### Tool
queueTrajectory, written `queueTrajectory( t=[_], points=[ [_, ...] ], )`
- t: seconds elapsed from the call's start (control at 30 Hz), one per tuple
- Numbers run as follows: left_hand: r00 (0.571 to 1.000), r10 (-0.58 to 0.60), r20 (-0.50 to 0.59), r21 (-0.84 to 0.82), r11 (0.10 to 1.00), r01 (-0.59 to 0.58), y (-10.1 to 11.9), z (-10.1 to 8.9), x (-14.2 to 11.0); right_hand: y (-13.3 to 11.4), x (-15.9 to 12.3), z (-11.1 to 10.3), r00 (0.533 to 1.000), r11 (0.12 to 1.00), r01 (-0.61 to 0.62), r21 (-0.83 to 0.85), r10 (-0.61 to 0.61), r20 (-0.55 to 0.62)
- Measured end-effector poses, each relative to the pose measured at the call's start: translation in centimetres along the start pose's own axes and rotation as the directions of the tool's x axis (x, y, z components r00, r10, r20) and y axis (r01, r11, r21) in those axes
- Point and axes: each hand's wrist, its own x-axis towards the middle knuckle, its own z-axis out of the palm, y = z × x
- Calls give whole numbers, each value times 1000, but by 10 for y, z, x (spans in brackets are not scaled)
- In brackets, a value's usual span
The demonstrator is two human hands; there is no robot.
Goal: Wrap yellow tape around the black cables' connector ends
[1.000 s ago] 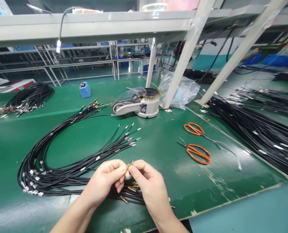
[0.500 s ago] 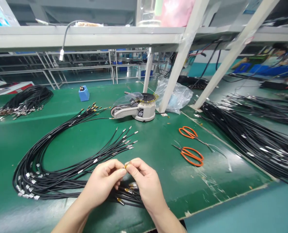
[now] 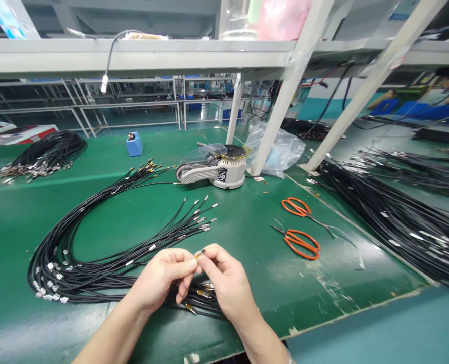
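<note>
Fingertips of my left hand and my right hand meet in a pinch around a small cable connector with amber tape on it. Its dark metal tip shows above the right thumb; the rest is hidden by the fingers. Both hands are closed. Beneath and left of them, a bundle of black cables curves over the green table, with small white tags along it. Several taped connectors of other cables lie under my hands. More cable ends with silvery tips point right, just beyond my fingers.
A round tape dispenser stands behind the cables. Orange-handled scissors and a second orange-handled pair lie right. A blue block sits at the back. Slanted white posts and a thick cable pile are on the right.
My view has shifted slightly, so the table things sit a little further right. The connector's tip shows more between my fingers, and my left fingers have shifted slightly around it.
</note>
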Motion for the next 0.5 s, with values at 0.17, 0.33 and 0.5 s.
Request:
queueTrajectory(
  t=[0.17, 0.33, 0.5],
  points=[
    [999, 1, -43, 268, 963, 11, 0, 9, -4, -5, -8, -28, 990, 990, -65, -124, 79, 113],
    [998, -14, 54, 507, 862, -15, -4, 20, -6, -3, -18, -57, 963, 951, -100, -293, 166, 212],
    [990, -36, 136, 643, 763, -61, -9, 20, -1, -9, -20, -61, 948, 885, -70, -460, 203, 246]
  ],
)
